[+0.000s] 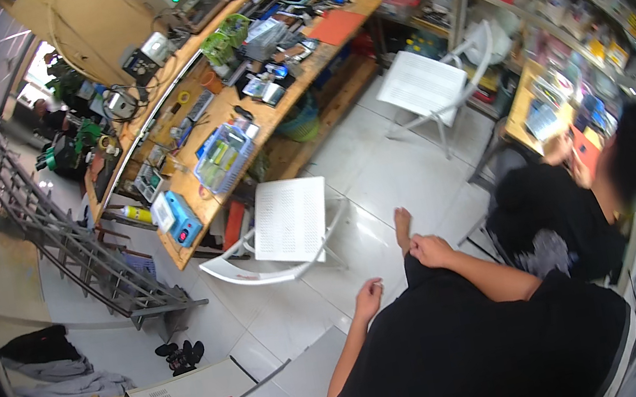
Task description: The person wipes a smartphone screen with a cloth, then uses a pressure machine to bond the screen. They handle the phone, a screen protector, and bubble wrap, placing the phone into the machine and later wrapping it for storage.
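Observation:
My left hand (369,298) hangs in the air over the tiled floor, right of the nearer white chair (288,220), touching nothing I can see. Its fingers are loosely curled in, and nothing shows in them. My right hand (431,251) is closed in a loose fist beside the dark trouser leg, also with nothing visible in it. A bare foot (402,222) on the floor shows just past that hand.
A long wooden workbench (301,93) carries tools, baskets and a blue device (178,219). Another white chair (420,82) stands farther off. At right, a person in black (553,211) sits at a small table, holding a red flat object (585,150). Metal stairs (65,230) rise at left.

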The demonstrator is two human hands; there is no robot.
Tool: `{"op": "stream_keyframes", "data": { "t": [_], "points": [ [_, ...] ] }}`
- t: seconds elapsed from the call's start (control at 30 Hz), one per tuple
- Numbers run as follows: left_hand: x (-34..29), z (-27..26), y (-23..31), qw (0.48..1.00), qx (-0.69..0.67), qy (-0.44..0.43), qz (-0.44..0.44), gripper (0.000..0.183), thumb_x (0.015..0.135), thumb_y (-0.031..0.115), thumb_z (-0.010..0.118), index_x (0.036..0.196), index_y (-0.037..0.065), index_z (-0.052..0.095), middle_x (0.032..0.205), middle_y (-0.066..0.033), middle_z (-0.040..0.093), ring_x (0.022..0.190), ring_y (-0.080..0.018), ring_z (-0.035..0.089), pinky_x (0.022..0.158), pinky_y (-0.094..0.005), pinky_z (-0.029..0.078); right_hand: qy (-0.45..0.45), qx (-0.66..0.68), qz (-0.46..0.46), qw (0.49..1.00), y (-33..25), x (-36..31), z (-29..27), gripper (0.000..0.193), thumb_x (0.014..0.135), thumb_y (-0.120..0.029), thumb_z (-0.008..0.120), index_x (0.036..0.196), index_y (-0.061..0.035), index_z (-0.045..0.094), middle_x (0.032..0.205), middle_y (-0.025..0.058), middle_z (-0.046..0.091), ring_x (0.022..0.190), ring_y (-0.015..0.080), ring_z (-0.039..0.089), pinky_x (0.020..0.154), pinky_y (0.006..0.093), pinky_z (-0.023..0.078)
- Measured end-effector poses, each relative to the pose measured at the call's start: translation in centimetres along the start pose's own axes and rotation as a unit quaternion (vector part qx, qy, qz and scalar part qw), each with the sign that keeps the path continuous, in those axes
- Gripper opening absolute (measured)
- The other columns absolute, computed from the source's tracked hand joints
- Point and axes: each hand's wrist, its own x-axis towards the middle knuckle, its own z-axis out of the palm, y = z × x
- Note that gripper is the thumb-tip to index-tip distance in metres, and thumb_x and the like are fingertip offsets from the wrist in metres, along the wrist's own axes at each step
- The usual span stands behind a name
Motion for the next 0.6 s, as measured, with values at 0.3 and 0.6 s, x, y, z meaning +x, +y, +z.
{"op": "stream_keyframes", "data": {
  "t": [0.3,0.6],
  "points": [
    [8.5,-10.4,3.7,0.932,0.145,0.056,-0.329,0.036,0.096,0.035,0.065,0.108,0.005,0.08,0.091,-0.0157,0.079,0.087,-0.0264,0.076,0.083,-0.0408,0.058,0.014,0.035,0.064,0.997,4.0,18.1,-5.5,0.043,0.104,-0.043,0.058,0.095,-0.0026,0.07,0.089,0.0198,0.076,0.084,0.0377,0.074,0.08,0.0479,0.058],
    [27.0,-10.5,8.9,0.967,0.124,0.117,-0.191,0.042,0.102,0.042,0.064,0.105,0.002,0.076,0.093,-0.0144,0.078,0.086,-0.0266,0.074,0.083,-0.0402,0.057,0.117,0.323,0.152,0.927,9.2,26.6,-16.1,0.037,0.106,-0.032,0.062,0.089,0.0006,0.069,0.071,0.0075,0.068,0.06,0.0129,0.062,0.059,0.0323,0.054]
  ]
}}
